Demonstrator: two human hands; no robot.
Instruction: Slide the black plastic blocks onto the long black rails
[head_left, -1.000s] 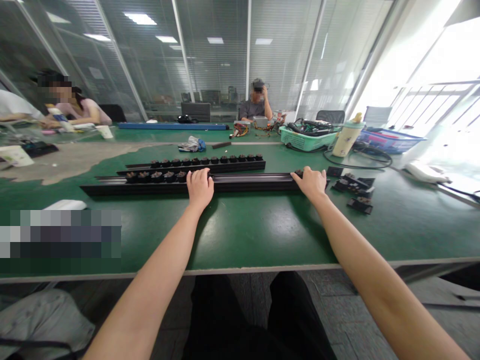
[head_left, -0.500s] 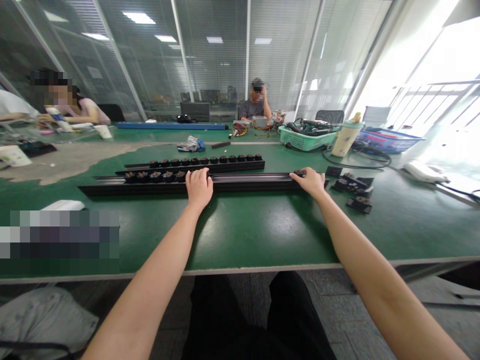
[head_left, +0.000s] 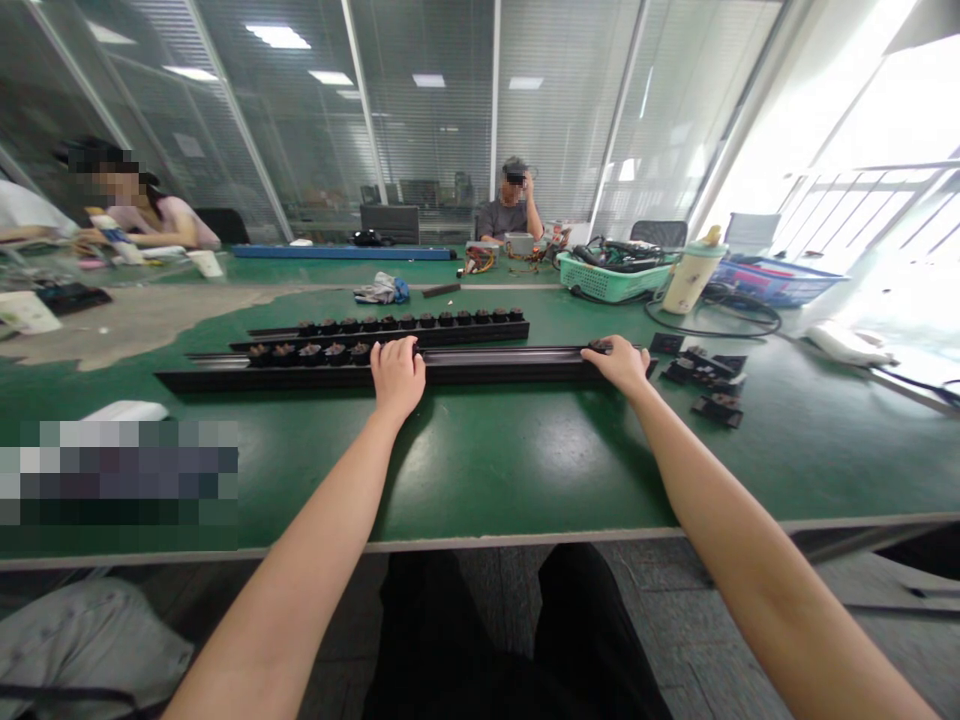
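Note:
A long black channel rail [head_left: 495, 374] lies across the green table before me, its groove facing up. Several small dark round pieces [head_left: 309, 354] sit in a row in its left part. My left hand [head_left: 398, 376] is closed over the rail near its middle, fingers over the far edge, at the right end of that row. At the rail's right end, my right hand [head_left: 621, 364] pinches a small black piece [head_left: 599, 347] at the groove; the fingers partly hide it. Behind lies a second black rail [head_left: 480, 330], filled with similar round pieces.
Loose black pieces [head_left: 709, 370] lie right of the rail. Farther back are a cloth glove [head_left: 382, 289], a green basket [head_left: 611, 283] of cables, a yellowish tumbler [head_left: 691, 276] and a blue basket [head_left: 780, 282]. Two people sit across the table; another is partly visible at left.

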